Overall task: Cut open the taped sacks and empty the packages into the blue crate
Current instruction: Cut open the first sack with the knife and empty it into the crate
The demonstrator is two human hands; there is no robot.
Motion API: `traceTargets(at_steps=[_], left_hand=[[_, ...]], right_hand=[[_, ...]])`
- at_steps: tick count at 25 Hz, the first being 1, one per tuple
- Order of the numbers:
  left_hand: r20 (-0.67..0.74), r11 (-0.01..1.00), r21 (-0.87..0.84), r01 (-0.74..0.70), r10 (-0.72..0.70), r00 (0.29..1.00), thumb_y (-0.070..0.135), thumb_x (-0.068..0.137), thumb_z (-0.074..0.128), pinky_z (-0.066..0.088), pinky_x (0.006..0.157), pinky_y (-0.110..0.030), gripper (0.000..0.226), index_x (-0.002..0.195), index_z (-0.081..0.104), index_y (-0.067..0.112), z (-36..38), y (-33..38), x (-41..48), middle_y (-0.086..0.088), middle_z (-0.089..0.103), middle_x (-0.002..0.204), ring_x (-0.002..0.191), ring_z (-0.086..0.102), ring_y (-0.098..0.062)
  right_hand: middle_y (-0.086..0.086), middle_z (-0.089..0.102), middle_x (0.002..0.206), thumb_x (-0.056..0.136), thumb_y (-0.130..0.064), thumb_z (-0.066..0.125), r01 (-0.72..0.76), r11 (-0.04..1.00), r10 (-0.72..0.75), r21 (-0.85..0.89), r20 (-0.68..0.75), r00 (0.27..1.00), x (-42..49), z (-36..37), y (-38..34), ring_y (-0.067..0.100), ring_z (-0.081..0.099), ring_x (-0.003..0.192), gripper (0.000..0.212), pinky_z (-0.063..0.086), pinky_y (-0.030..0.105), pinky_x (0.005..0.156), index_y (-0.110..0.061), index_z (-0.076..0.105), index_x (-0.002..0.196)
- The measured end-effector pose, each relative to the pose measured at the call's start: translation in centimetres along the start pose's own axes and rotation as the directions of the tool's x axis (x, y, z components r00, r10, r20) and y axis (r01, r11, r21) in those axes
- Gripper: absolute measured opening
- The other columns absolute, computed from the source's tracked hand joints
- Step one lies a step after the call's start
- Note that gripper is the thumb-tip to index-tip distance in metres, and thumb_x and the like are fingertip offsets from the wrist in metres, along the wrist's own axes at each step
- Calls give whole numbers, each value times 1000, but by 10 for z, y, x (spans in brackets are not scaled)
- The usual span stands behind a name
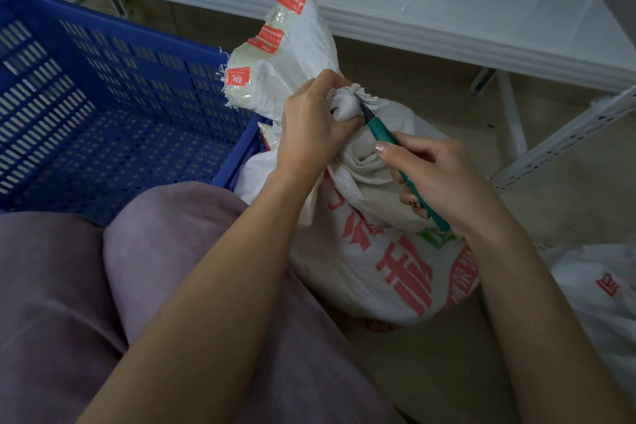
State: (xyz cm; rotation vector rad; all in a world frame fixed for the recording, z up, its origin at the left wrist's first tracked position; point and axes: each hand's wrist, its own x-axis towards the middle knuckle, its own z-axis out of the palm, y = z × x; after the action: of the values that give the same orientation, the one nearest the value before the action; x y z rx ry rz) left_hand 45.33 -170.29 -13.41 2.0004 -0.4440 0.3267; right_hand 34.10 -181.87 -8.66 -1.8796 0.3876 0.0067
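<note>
Head view: left hand (pixel 309 129) fingers curled tight round the bunched neck of the white sack (pixel 385 265), which stands on the floor just right of the blue crate (pixel 103 79). Right hand (pixel 438 179) fingers wrapped round green cutter (pixel 378 133). Cutter's long axis runs lower-right to upper-left, blade tip at the neck.
</note>
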Motion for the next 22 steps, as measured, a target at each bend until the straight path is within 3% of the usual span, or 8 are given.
traceTargets(at_steps=[4, 10, 13, 16, 19, 22], left_hand=[[3, 1000, -22, -1, 1, 1000, 21, 68, 73, 53, 70, -33, 31, 93, 64, 7, 1, 0, 0, -5, 68, 87, 80, 64, -17], [-31, 998, -51, 42, -43, 999, 22, 68, 74, 49, 64, -19, 27, 88, 65, 7, -1, 0, 2, 5, 61, 76, 69, 58, -8], [-54, 995, -73, 66, -70, 996, 20, 69, 75, 46, 61, -12, 26, 88, 65, 7, -2, 0, 2, 8, 59, 75, 68, 56, -5], [-51, 999, -37, 20, -22, 998, 19, 68, 74, 49, 64, -19, 27, 89, 65, 5, 0, -1, 2, 0, 65, 81, 73, 61, -12], [-53, 998, 29, -58, 59, 997, 17, 67, 74, 45, 63, -22, 28, 89, 63, 2, 4, -3, 1, -8, 66, 84, 73, 60, -18], [-36, 994, 57, -94, 96, 995, 15, 67, 73, 44, 64, -25, 30, 91, 62, 1, 5, -3, 0, -10, 66, 86, 74, 60, -21]], right_hand=[[4, 42, 64, 92, -29, 59, 17, 1000, -17, -13, -36, 999, 1, 3, 6, 5, 39, 46, 29, 32, 13, 38, -25, 65, 120], [-5, 42, 52, 91, -31, 60, 63, 995, -71, -82, -93, 993, 2, 12, 3, 10, 39, 43, 29, 31, 22, 41, -26, 67, 119], [1, 42, 61, 92, -30, 60, -9, 997, 14, 77, -66, 998, 2, 15, -1, 7, 40, 45, 17, 33, 15, 38, -27, 72, 104], [2, 48, 63, 91, -31, 61, -152, 942, 160, 301, -2, 987, 0, 16, -4, 7, 41, 40, 20, 31, 16, 33, -15, 68, 83], [0, 48, 59, 91, -33, 58, -279, 843, 251, 461, 121, 960, 1, 13, -4, 7, 37, 36, 25, 27, 15, 31, -10, 61, 101], [-2, 45, 59, 93, -35, 53, -371, 726, 267, 578, 260, 928, 4, 10, 0, 4, 34, 35, 28, 26, 12, 28, -10, 57, 106]])
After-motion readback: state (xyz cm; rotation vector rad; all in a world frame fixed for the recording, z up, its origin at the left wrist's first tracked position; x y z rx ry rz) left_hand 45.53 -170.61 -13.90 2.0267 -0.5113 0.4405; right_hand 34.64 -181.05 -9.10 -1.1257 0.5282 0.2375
